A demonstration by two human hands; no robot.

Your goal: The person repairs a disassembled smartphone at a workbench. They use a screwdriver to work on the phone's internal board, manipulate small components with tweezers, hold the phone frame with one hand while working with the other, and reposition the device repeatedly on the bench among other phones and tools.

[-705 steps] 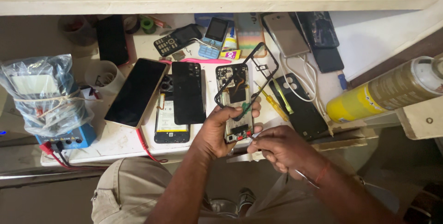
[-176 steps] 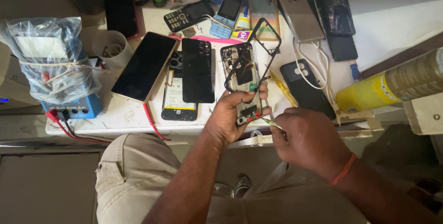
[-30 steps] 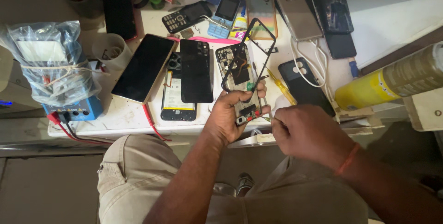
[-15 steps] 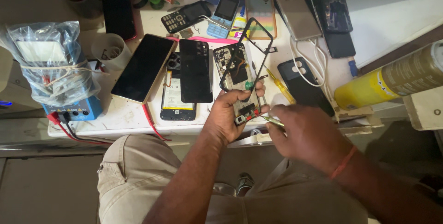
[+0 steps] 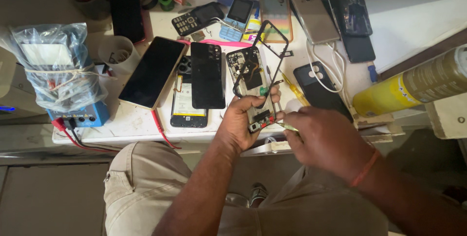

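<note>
Since half a second ago the right hand has drawn a little back from the opened phone, its thin tool now just off the lower edge rather than over it, while the left hand has kept its hold. The right hand's fingers are pressed together, pinching the tool near its tip. The left hand is curled round the phone's lower end, thumb on one long side and fingers on the other, holding it above the near edge of the surface. The phone looks light and stiff but fragile: its bare board and parts lie exposed, so the rims are the safe place to grip. A thin black frame leans at its right side. Beyond lie other phones, a white cable and a yellow can.
</note>
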